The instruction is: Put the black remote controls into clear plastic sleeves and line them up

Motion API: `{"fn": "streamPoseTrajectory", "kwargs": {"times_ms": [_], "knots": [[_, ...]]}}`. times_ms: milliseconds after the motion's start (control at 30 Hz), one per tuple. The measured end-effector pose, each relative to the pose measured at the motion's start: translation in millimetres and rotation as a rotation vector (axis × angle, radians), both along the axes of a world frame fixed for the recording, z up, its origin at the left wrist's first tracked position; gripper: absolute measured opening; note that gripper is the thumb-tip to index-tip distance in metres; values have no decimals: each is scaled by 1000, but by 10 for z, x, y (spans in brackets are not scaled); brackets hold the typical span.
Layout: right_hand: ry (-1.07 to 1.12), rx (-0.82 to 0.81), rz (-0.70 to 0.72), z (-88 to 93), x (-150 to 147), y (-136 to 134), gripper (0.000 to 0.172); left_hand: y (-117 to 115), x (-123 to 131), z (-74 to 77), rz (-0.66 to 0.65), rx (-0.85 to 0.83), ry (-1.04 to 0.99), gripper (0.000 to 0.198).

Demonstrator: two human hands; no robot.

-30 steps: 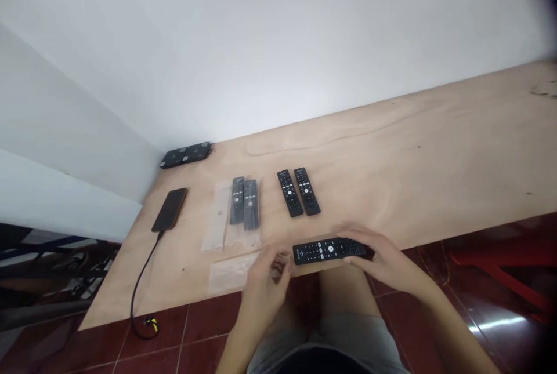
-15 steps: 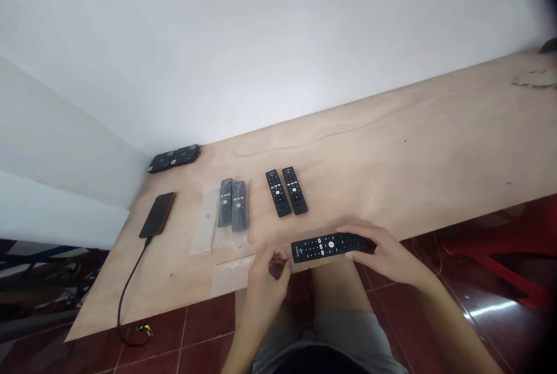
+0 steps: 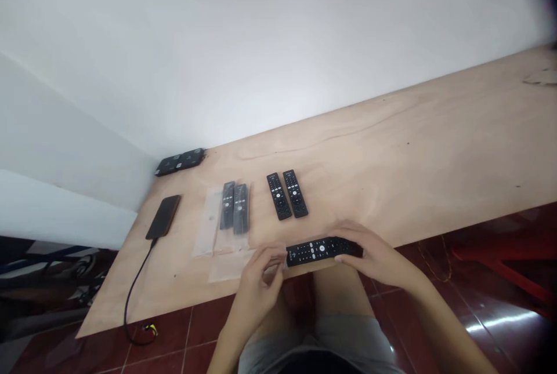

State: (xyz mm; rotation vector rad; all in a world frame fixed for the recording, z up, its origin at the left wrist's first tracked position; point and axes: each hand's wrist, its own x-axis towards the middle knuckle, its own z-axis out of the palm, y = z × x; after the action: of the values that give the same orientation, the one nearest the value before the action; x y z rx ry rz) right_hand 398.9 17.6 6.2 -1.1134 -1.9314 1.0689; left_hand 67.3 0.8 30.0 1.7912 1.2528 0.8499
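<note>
My right hand (image 3: pixel 376 255) grips the right end of a black TV remote (image 3: pixel 319 251), which lies crosswise just above the near edge of the plywood table (image 3: pixel 391 177). My left hand (image 3: pixel 259 281) has curled fingers at the remote's left end, and I cannot tell whether they grip it. A flat clear plastic sleeve (image 3: pixel 230 267) lies just left of those fingers. Farther up the table, two bare black remotes (image 3: pixel 287 195) lie side by side. Left of them, two more remotes (image 3: pixel 234 207) lie on clear plastic.
A black smartphone (image 3: pixel 163 217) lies at the table's left, and its black cable (image 3: pixel 134 298) drops over the edge. Dark flat objects (image 3: pixel 180 161) sit in the far corner against the white wall (image 3: pixel 278 49). A red chair frame (image 3: pixel 500 258) stands on dark red floor tiles at right.
The remote has shifted slightly left with my hands, and my left fingers now sit closer to its end. The table view has moved a little as my head moves.
</note>
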Motion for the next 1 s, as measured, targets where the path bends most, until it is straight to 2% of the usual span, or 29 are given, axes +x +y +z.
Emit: {"fn": "streamPoseTrajectory", "kwargs": {"times_ms": [100, 200, 333, 500, 667, 1000], "knots": [[-28, -15, -1, 9, -4, 1, 46, 29, -120, -28, -13, 44, 59, 23], [-66, -16, 6, 26, -2, 7, 49, 23, -147, -43, 31, 140, 174, 25], [-73, -3, 3, 50, 39, 20, 47, -35, -41, -56, 150, 180, 261, 11], [-10, 4, -10, 66, 121, 33, 38, -39, 120, -87, 251, 177, 321, 10], [32, -6, 9, 80, 117, 40, 37, 5, 171, -84, 272, 195, 375, 9], [58, -25, -2, 63, 194, 24, 37, 48, 235, -28, 305, 224, 585, 23]]}}
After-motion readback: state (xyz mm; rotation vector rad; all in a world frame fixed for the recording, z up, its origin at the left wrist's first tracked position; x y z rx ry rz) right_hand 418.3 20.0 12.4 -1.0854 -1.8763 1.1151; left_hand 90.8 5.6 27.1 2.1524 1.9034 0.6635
